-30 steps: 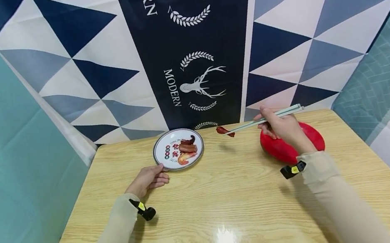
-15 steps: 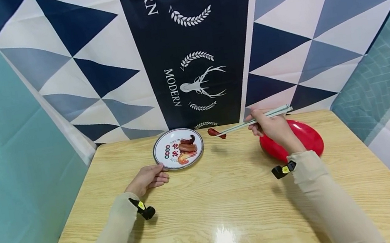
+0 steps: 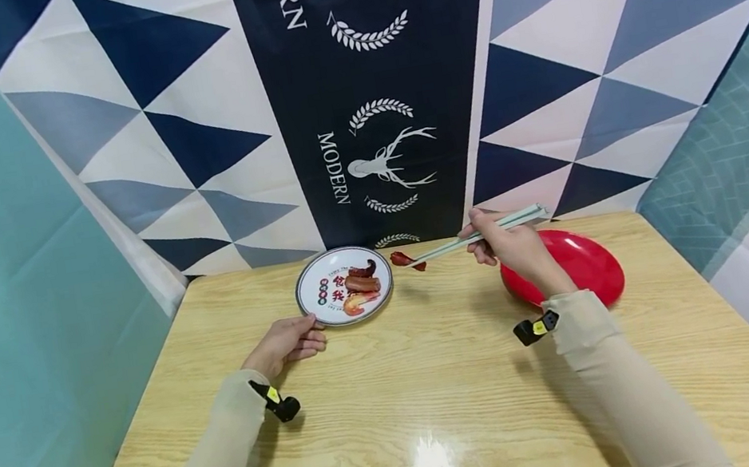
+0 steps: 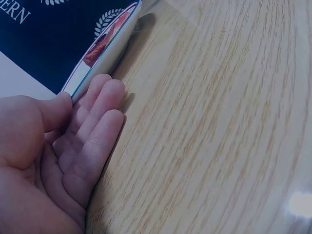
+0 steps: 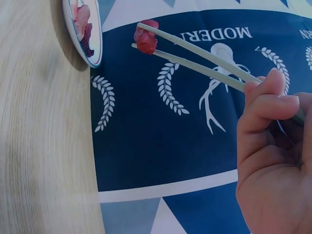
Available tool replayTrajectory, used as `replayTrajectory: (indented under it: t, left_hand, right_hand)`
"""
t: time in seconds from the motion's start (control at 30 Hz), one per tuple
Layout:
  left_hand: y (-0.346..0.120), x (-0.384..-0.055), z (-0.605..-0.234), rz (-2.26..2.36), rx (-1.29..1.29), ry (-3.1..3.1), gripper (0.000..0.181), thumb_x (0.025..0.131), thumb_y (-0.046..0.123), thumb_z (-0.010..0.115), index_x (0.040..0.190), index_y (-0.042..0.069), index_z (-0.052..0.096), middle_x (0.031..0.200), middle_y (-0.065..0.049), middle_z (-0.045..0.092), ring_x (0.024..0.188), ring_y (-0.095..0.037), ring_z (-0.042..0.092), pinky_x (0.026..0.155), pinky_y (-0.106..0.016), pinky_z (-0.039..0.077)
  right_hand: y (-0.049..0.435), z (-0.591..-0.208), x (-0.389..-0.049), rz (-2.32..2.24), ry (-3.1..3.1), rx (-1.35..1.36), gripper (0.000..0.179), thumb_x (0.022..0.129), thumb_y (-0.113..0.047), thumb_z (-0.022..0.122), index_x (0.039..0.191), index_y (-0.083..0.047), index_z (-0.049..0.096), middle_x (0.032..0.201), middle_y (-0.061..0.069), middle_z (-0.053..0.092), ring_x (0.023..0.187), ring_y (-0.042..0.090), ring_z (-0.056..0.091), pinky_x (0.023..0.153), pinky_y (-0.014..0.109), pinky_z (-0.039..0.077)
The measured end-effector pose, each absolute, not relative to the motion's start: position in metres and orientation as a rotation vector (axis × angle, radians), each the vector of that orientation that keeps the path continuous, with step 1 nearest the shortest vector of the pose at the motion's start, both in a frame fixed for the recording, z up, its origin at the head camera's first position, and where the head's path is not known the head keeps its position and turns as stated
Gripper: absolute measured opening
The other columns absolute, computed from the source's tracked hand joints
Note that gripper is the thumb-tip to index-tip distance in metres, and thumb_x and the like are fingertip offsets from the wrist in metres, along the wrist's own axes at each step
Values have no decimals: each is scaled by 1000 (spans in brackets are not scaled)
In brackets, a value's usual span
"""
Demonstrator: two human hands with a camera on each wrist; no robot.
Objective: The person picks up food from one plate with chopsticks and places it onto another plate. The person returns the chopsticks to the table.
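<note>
My right hand (image 3: pixel 514 246) grips a pair of pale green chopsticks (image 3: pixel 480 235). Between their tips is a small, glossy red-brown drumstick (image 3: pixel 409 261), held above the table just right of the white plate (image 3: pixel 312 279); the right wrist view shows the drumstick (image 5: pixel 146 37) end-on. On the plate, which has a dark rim and printed characters, lie a sausage piece (image 3: pixel 362 284), a shrimp (image 3: pixel 359 303) and a dark curled piece (image 3: pixel 362 269). My left hand (image 3: pixel 285 345) pinches the plate's near-left edge, thumb on the rim and fingers at the underside.
A red plate (image 3: pixel 596 265) sits at the right of the wooden table (image 3: pixel 398 391), partly behind my right hand and wrist. Directly behind the table's far edge hangs a patterned cloth (image 3: pixel 370 105). A plain teal sheet (image 3: pixel 25 277) borders the left side.
My right hand has moved left with the chopsticks and drumstick, bringing the drumstick close to the white plate. More of the red plate shows. The left hand stays on the plate's edge.
</note>
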State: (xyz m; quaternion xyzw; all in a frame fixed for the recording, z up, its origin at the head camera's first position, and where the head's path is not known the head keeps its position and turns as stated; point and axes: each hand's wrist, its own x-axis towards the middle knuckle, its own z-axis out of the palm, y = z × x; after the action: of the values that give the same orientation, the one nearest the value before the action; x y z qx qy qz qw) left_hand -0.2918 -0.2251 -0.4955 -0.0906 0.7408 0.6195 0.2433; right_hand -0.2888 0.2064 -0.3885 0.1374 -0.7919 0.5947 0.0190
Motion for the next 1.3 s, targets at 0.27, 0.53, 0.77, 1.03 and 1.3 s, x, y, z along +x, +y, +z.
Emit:
replayTrajectory:
  t: [0.27,0.53,0.77,1.03,1.3]
  left_hand:
    - [-227,-292,-495,1651,-217,2063,44,111,40,46,116,2,67,87,2,75,68,-5,67,55,-19,53]
    - [-225,-291,-497,1695,-225,2029,42,111,36,47,117,-1,66,86,0,75,71,-8,71,65,-22,62]
    - [-225,-292,-499,1709,-248,2010,42,110,36,49,117,-1,67,87,-1,76,72,-9,73,68,-22,63]
    - [-223,-294,-498,1722,-212,2020,43,111,35,48,120,-3,65,85,0,75,71,-9,72,67,-21,62]
    - [-226,-293,-499,1704,-235,2022,44,111,37,48,120,-1,66,87,-1,76,73,-9,73,70,-23,63]
  right_hand:
    - [197,-391,-291,1835,-2465,459,54,108,-47,49,110,3,71,76,5,69,57,18,57,53,21,52]
    - [188,-395,-291,1806,-2480,489,54,108,-47,49,106,2,72,75,4,69,56,16,56,52,21,51]
    - [179,-401,-290,1864,-2491,456,58,105,-54,53,107,1,72,77,7,70,59,16,58,54,21,52]
    - [173,-408,-293,1868,-2469,452,54,106,-50,53,104,0,74,74,7,70,56,14,57,51,21,50]
    - [162,-411,-296,1898,-2432,482,56,105,-51,55,103,2,74,73,6,69,55,14,57,50,21,49]
